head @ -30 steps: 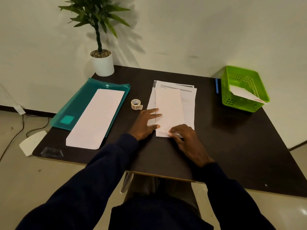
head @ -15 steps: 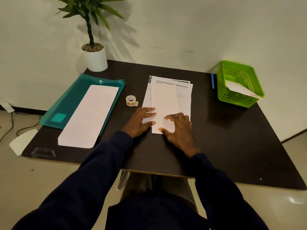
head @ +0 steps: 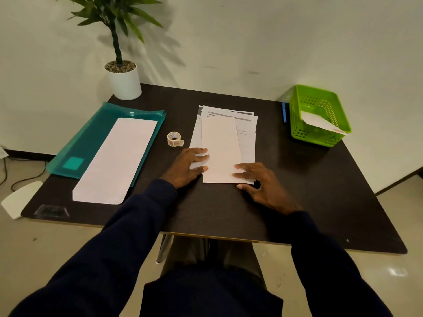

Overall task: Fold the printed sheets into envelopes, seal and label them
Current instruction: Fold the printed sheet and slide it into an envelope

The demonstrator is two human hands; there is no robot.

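A folded white sheet (head: 220,148) lies lengthwise on a stack of printed sheets (head: 246,128) in the middle of the dark table (head: 309,191). My left hand (head: 187,167) rests flat on the folded sheet's left edge, fingers spread. My right hand (head: 259,183) presses its fingertips on the sheet's near right corner, thumb on the table. A long white envelope (head: 115,161) lies on a teal folder (head: 91,138) at the left. A roll of stickers (head: 175,139) sits between envelope and sheets.
A green basket (head: 320,115) with a white envelope inside stands at the back right, a blue pen (head: 284,112) beside it. A potted plant (head: 123,81) stands at the back left. The table's near edge is close to my lap.
My right hand has slid from the folded sheet's near middle to its near right corner. My left hand has stayed on the left edge. The camera view shifted slightly.
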